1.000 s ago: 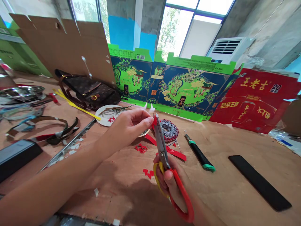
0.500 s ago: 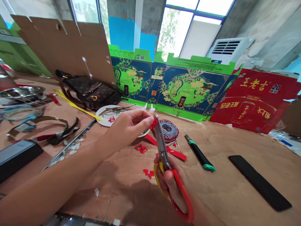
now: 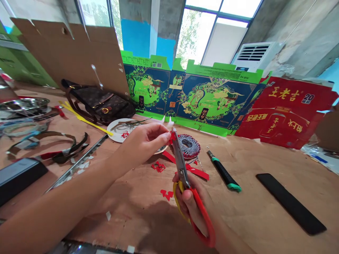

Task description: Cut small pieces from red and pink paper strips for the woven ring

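Small red paper piece (image 3: 172, 138), pinched by left hand (image 3: 144, 141) fingers (image 3: 164, 135) at tips of steel scissors (image 3: 180, 163), right hand (image 3: 190, 201) fingers curled around red-and-yellow handles, over plywood desk (image 3: 246, 215), red scraps (image 3: 158, 167) just left

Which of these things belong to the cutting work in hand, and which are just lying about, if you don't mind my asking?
In use: left hand pinching red card; right hand gripping red-and-yellow scissors; red offcuts.

Lying about: utility knife; black strip; patterned handbag; flattened green-and-blue carton.
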The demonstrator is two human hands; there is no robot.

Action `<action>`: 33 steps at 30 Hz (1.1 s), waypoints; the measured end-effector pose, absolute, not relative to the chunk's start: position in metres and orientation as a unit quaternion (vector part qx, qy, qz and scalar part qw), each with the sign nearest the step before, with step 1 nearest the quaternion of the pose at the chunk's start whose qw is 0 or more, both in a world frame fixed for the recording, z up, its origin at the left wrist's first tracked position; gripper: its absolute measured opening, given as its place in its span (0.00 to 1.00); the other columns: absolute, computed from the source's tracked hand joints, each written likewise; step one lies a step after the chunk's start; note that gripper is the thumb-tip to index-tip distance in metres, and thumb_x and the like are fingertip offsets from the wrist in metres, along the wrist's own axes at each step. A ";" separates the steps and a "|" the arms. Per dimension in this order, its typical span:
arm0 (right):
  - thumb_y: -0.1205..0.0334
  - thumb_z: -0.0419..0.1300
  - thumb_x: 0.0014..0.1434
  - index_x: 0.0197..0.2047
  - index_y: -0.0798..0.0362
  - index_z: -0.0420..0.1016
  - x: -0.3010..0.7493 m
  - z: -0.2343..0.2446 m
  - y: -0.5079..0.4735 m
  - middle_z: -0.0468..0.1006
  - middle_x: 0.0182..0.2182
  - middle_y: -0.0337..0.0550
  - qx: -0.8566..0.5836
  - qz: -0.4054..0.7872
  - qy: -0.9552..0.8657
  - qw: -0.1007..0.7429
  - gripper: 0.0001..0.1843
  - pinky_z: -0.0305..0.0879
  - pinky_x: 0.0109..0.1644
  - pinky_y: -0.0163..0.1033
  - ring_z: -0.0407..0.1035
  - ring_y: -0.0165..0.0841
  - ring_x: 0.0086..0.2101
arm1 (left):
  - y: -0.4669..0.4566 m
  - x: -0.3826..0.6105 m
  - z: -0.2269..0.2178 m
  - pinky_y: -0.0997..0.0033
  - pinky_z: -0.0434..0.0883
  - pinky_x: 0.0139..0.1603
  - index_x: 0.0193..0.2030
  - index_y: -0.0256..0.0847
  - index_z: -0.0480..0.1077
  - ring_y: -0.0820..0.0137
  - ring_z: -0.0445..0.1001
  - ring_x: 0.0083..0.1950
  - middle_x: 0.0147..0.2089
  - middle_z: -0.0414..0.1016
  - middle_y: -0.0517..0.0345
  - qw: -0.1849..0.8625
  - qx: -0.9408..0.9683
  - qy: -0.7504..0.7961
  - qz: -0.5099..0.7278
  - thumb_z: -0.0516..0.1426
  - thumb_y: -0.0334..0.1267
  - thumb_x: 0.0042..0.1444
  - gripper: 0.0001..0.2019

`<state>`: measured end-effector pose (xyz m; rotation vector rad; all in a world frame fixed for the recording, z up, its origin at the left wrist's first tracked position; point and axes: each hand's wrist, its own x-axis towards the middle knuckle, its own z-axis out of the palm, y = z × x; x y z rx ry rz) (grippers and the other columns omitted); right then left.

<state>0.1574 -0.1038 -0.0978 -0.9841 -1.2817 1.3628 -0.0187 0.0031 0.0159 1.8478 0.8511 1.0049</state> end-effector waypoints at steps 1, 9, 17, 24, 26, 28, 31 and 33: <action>0.29 0.59 0.56 0.45 0.51 0.67 0.157 -0.097 -0.104 0.57 0.23 0.31 -0.407 0.564 -0.521 0.495 0.32 0.44 0.19 0.29 0.47 0.22 0.20 | 0.003 -0.019 0.015 0.70 0.74 0.43 0.36 0.39 0.75 0.69 0.79 0.38 0.37 0.81 0.57 0.424 0.737 0.341 0.401 0.59 0.43 0.61 0.09; 0.29 0.58 0.57 0.46 0.50 0.66 0.158 -0.090 -0.104 0.56 0.22 0.30 -0.407 0.567 -0.523 0.490 0.32 0.44 0.20 0.29 0.47 0.22 0.19 | 0.002 -0.018 0.017 0.71 0.72 0.39 0.34 0.38 0.74 0.70 0.75 0.35 0.34 0.78 0.58 0.389 0.745 0.367 0.399 0.58 0.45 0.60 0.12; 0.30 0.55 0.59 0.46 0.48 0.64 0.179 -0.085 -0.083 0.59 0.23 0.32 -0.413 0.516 -0.509 0.551 0.29 0.54 0.22 0.31 0.54 0.26 0.21 | 0.003 -0.017 0.012 0.73 0.66 0.31 0.34 0.39 0.76 0.71 0.72 0.29 0.29 0.77 0.60 0.371 0.808 0.374 0.263 0.59 0.49 0.57 0.14; 0.30 0.60 0.55 0.42 0.49 0.66 0.198 -0.084 -0.064 0.63 0.23 0.31 -0.397 0.551 -0.404 0.614 0.30 0.55 0.20 0.29 0.56 0.24 0.20 | -0.004 -0.021 -0.042 0.72 0.57 0.24 0.28 0.42 0.76 0.70 0.69 0.24 0.24 0.76 0.60 0.308 0.855 0.418 -0.016 0.54 0.44 0.58 0.13; 0.29 0.59 0.55 0.41 0.49 0.66 0.199 -0.086 -0.062 0.63 0.22 0.30 -0.384 0.568 -0.391 0.614 0.30 0.55 0.19 0.29 0.56 0.23 0.19 | -0.005 -0.021 -0.056 0.71 0.58 0.26 0.30 0.42 0.76 0.68 0.72 0.27 0.27 0.78 0.59 0.303 0.858 0.415 -0.023 0.54 0.44 0.58 0.13; 0.29 0.60 0.54 0.41 0.49 0.65 0.198 -0.087 -0.061 0.64 0.21 0.29 -0.376 0.576 -0.386 0.614 0.31 0.55 0.19 0.29 0.56 0.23 0.19 | -0.005 -0.019 -0.066 0.71 0.60 0.28 0.33 0.42 0.77 0.67 0.73 0.30 0.30 0.79 0.58 0.294 0.864 0.409 -0.020 0.54 0.44 0.58 0.13; 0.29 0.61 0.53 0.41 0.49 0.65 0.196 -0.088 -0.062 0.64 0.22 0.30 -0.383 0.570 -0.395 0.610 0.31 0.56 0.19 0.29 0.56 0.23 0.19 | -0.003 -0.014 -0.074 0.70 0.59 0.29 0.35 0.41 0.77 0.66 0.73 0.31 0.32 0.79 0.56 0.267 0.871 0.413 -0.010 0.54 0.47 0.60 0.15; 0.30 0.61 0.54 0.41 0.50 0.66 0.196 -0.088 -0.062 0.64 0.22 0.30 -0.386 0.571 -0.396 0.607 0.31 0.56 0.19 0.29 0.56 0.23 0.18 | -0.001 -0.013 -0.076 0.69 0.58 0.30 0.36 0.40 0.76 0.65 0.73 0.31 0.33 0.79 0.54 0.248 0.874 0.417 -0.005 0.53 0.48 0.61 0.16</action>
